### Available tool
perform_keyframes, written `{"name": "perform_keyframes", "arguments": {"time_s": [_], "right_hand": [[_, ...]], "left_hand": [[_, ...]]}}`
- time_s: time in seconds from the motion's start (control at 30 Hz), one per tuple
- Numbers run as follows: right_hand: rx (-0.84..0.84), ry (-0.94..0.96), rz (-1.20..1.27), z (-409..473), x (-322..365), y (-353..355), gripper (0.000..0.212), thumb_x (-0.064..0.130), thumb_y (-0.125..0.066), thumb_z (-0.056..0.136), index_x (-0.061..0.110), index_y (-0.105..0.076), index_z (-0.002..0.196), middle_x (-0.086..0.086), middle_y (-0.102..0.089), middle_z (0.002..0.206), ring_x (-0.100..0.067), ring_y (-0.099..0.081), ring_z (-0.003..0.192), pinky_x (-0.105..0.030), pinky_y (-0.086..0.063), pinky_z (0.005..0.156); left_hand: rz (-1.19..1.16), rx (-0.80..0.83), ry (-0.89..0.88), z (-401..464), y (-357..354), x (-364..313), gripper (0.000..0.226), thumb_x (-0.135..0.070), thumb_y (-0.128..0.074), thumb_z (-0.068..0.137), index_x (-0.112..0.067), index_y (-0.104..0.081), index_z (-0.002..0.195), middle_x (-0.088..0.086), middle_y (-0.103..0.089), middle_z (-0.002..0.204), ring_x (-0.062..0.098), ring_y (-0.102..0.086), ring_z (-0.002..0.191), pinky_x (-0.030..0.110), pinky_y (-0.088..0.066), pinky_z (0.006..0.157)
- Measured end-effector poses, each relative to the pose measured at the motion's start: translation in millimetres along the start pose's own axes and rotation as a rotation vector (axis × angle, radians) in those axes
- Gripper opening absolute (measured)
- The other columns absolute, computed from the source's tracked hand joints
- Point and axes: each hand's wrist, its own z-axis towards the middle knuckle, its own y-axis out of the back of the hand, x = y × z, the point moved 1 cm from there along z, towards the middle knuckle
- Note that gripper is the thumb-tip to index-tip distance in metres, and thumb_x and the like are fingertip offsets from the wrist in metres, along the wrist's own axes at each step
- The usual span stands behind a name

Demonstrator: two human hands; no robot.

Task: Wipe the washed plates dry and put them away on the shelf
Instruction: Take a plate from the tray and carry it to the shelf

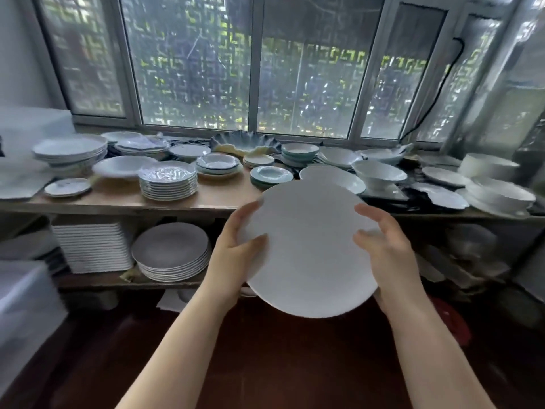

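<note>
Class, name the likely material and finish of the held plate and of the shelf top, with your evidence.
Plate: probably ceramic, matte white; even, dull surface without glare. Shelf top: looks like bare wood or board; flat brown, unglossy face. Both hands grip the plate's edges.

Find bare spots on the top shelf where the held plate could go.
Bare wood lies between the small saucer and the patterned plate stack, and again right of that stack. The right end is crowded with bowls.
</note>
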Motion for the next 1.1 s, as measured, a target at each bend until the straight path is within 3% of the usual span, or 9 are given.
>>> {"name": "perform_keyframes", "arguments": {"time_s": [0.1,0.23,0.4,0.47,0.63,0.8,0.9,1.0,1.1], "right_hand": [[0.058,0.001,-0.010,64,-21,-39,0.044,0.001,-0.054,0.084,0.039,-0.067,0.101,0.015,-0.068,0.079,-0.011,-0.064,0.076,-0.025,-0.050,0.060],[0.163,-0.002,0.007,156,-64,-97,0.043,0.000,-0.056,0.084,0.038,-0.066,0.101,0.003,-0.067,0.098,-0.018,-0.064,0.086,-0.030,-0.049,0.069],[0.339,0.008,-0.037,270,-110,-178,0.045,-0.005,-0.056,0.083,0.034,-0.061,0.105,0.028,-0.050,0.098,0.016,-0.059,0.077,-0.008,-0.046,0.056],[0.410,-0.007,-0.075,306,-128,-212,0.047,-0.002,-0.057,0.083,0.040,-0.059,0.105,0.018,-0.055,0.104,0.005,-0.062,0.082,-0.012,-0.048,0.057],[0.500,-0.058,-0.183,381,-177,-284,0.048,0.001,-0.059,0.082,0.045,-0.056,0.100,-0.002,-0.056,0.120,-0.025,-0.059,0.106,-0.038,-0.052,0.090],[0.455,-0.151,-0.170,446,-226,-337,0.047,0.000,-0.059,0.083,0.042,-0.057,0.103,-0.003,-0.055,0.120,-0.022,-0.059,0.104,-0.031,-0.054,0.080],[0.404,-0.231,-0.194,478,-256,-361,0.050,0.000,-0.059,0.083,0.036,-0.056,0.117,-0.002,-0.054,0.122,-0.021,-0.058,0.106,-0.038,-0.053,0.089],[0.374,-0.300,-0.247,502,-289,-374,0.052,0.005,-0.060,0.084,0.041,-0.053,0.120,0.003,-0.050,0.125,-0.022,-0.055,0.110,-0.044,-0.050,0.094],[0.341,-0.410,-0.219,518,-316,-379,0.054,0.005,-0.059,0.084,0.052,-0.051,0.108,0.010,-0.050,0.122,-0.017,-0.058,0.104,-0.035,-0.055,0.082]], "left_hand": [[0.017,-0.062,0.019,61,25,23,0.055,-0.015,-0.060,0.071,-0.042,-0.061,0.118,0.009,-0.058,0.129,0.038,-0.056,0.117,0.061,-0.044,0.099],[0.085,-0.140,0.023,141,60,54,0.054,-0.018,-0.061,0.071,-0.048,-0.061,0.115,0.002,-0.060,0.128,0.028,-0.058,0.117,0.047,-0.050,0.097],[0.160,-0.258,0.061,240,107,82,0.056,-0.017,-0.061,0.068,-0.040,-0.055,0.119,0.002,-0.060,0.124,0.025,-0.058,0.115,0.042,-0.052,0.093],[0.178,-0.310,0.081,273,129,93,0.058,-0.016,-0.060,0.068,-0.038,-0.054,0.122,0.004,-0.059,0.126,0.024,-0.059,0.114,0.040,-0.053,0.090],[0.171,-0.398,0.147,350,181,128,0.060,-0.014,-0.060,0.066,-0.038,-0.053,0.121,0.003,-0.059,0.124,0.025,-0.059,0.113,0.044,-0.050,0.096],[0.219,-0.343,0.260,438,227,173,0.078,-0.016,-0.060,0.065,-0.037,-0.040,0.137,0.005,-0.054,0.131,0.029,-0.056,0.118,0.052,-0.045,0.102],[0.221,-0.287,0.349,486,249,200,0.086,-0.016,-0.062,0.065,-0.036,-0.033,0.144,0.005,-0.053,0.132,0.029,-0.058,0.115,0.052,-0.048,0.098],[0.200,-0.225,0.434,527,264,226,0.085,-0.016,-0.063,0.065,-0.035,-0.034,0.142,0.005,-0.056,0.128,0.024,-0.063,0.106,0.039,-0.057,0.082],[0.144,-0.151,0.525,554,268,253,0.077,-0.011,-0.061,0.068,-0.035,-0.040,0.138,0.008,-0.062,0.121,0.023,-0.069,0.094,0.033,-0.058,0.067]]}}
